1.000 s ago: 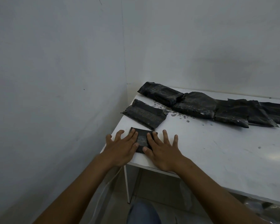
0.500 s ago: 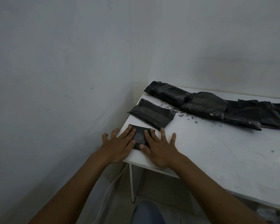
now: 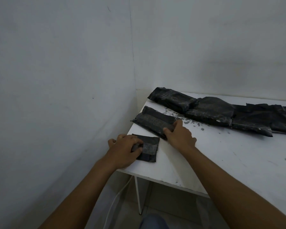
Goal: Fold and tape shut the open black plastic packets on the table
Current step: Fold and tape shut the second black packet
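A small folded black packet lies near the front left corner of the white table. My left hand grips its left side, fingers curled over the edge. A longer black packet lies just behind it. My right hand holds that packet's near right end, thumb on top and fingers round the edge. Several more black packets sit in a row along the back of the table.
Walls meet in a corner just left of and behind the table. Dark specks dot the tabletop between the packets. A white cable hangs below the table's left edge beside a white leg.
Both hands pressed flat on the small packet before. Now my right hand has moved back to take the longer packet's end, and my left hand has curled onto the small packet's left side.
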